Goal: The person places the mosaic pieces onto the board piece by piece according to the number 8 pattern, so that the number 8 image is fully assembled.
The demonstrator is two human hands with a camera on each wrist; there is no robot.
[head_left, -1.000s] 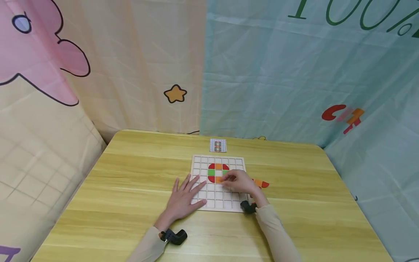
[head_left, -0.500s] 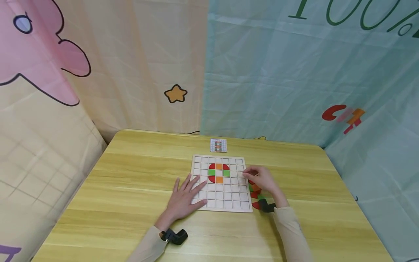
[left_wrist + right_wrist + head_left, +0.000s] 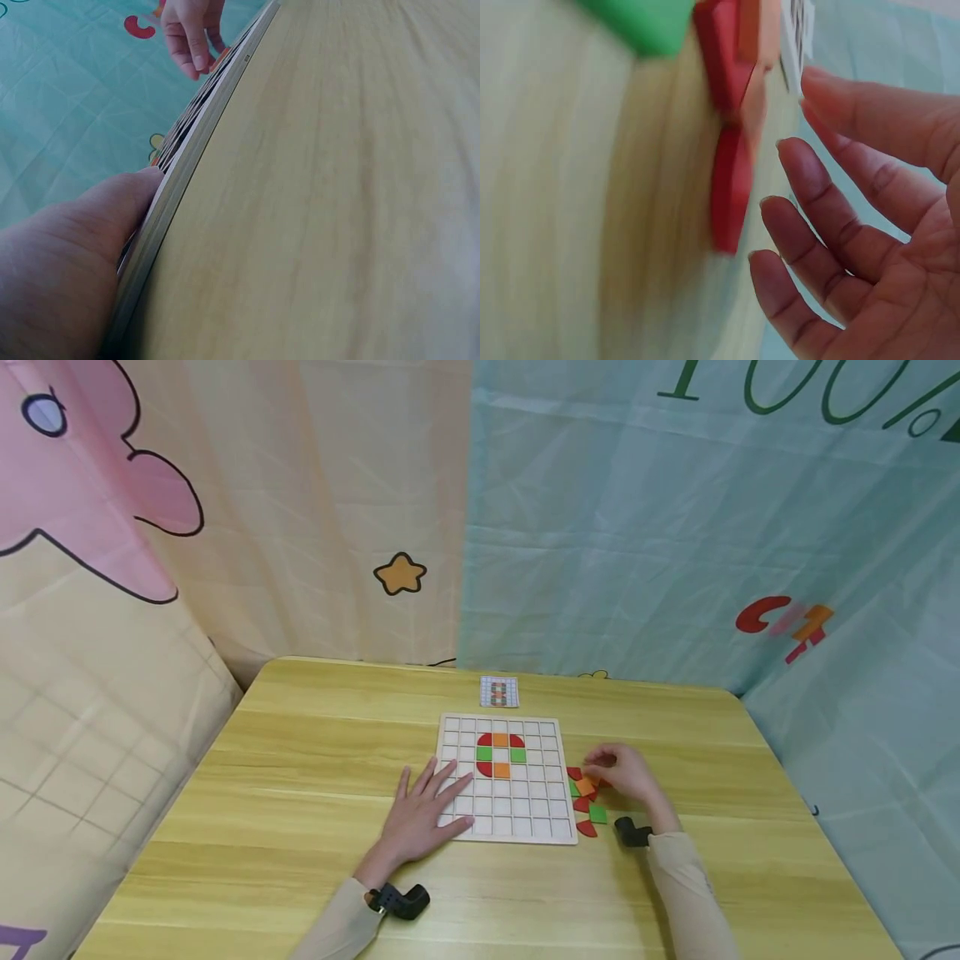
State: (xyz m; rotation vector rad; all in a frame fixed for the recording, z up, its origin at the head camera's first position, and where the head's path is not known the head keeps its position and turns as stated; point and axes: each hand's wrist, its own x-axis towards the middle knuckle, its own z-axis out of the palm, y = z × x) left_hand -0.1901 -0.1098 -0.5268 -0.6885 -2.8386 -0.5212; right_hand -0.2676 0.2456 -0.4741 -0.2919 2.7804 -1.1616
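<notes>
A white grid board (image 3: 517,818) lies on the table, with a small ring of red quarter-circle, orange square (image 3: 500,771) and green square tiles in its cells. My left hand (image 3: 420,818) rests on the board's left side, fingers spread; its thumb (image 3: 124,202) lies along the near edge in the left wrist view. To the board's right, loose tiles form a pile, among them a green square (image 3: 597,814) and a red quarter-circle (image 3: 587,829). My right hand (image 3: 626,772) is over the far end of this pile. In the right wrist view, its fingers are loosely bent beside a red tile (image 3: 733,191), holding nothing.
A small printed pattern card (image 3: 498,692) lies behind the board. The wooden table (image 3: 315,743) reaches back to hanging printed cloths (image 3: 600,568). A black camera (image 3: 633,832) sits on my right wrist and another camera (image 3: 405,902) on my left.
My right hand has moved from the ring of tiles on the board rightward to the loose pile. The orange tile it touched now shows fully in its cell. My left hand stays put.
</notes>
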